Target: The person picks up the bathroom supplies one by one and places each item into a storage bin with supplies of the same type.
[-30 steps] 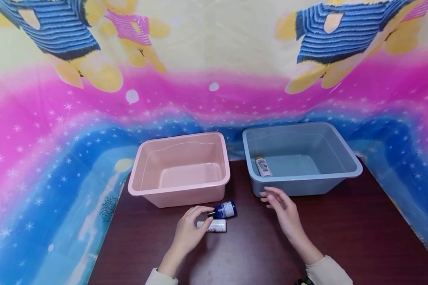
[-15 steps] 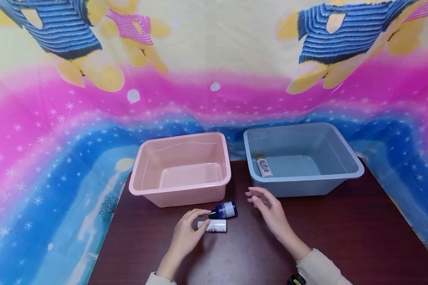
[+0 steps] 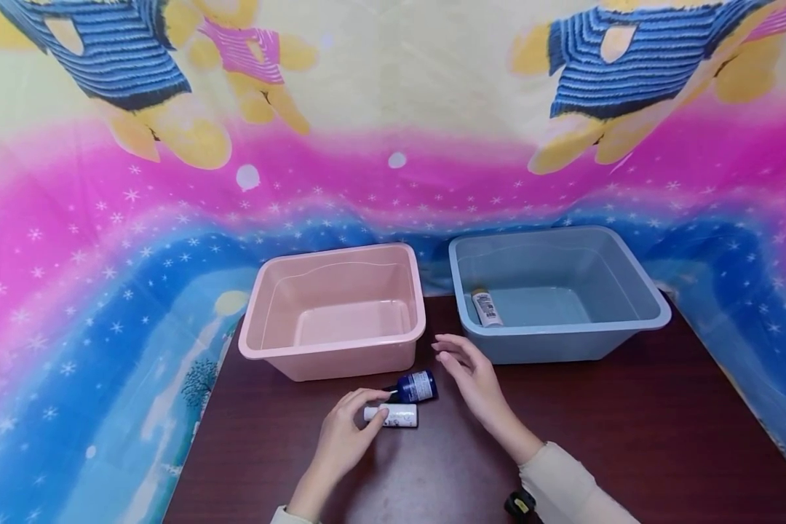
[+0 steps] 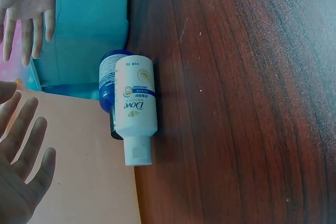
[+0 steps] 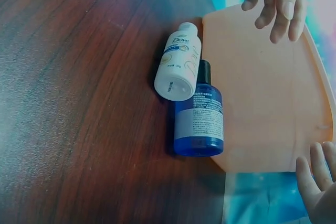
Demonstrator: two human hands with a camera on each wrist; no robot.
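A white Dove bottle (image 3: pixel 401 415) and a dark blue bottle (image 3: pixel 416 386) with a black cap lie side by side on the table. My left hand (image 3: pixel 346 429) hovers over their cap ends; both wrist views show its fingers relaxed and apart from the bottles. My right hand (image 3: pixel 474 382) hangs just right of the blue bottle, fingers loosely extended and holding nothing. Seen from the left wrist, the white bottle (image 4: pixel 135 98) partly covers the blue one (image 4: pixel 107 85). Another white bottle (image 3: pixel 486 307), with a gold-brown cap, leans inside the blue-grey basin (image 3: pixel 563 331).
Behind the bottles stands a pink basin (image 3: pixel 334 349), with nothing visible inside, left of the blue-grey one. Both rest near the back of the dark wooden table (image 3: pixel 661 437). A printed curtain (image 3: pixel 393 87) hangs behind and around the table.
My right hand has moved left, from in front of the blue-grey basin toward the blue bottle. My left hand stays almost in place, and the bottles look unmoved.
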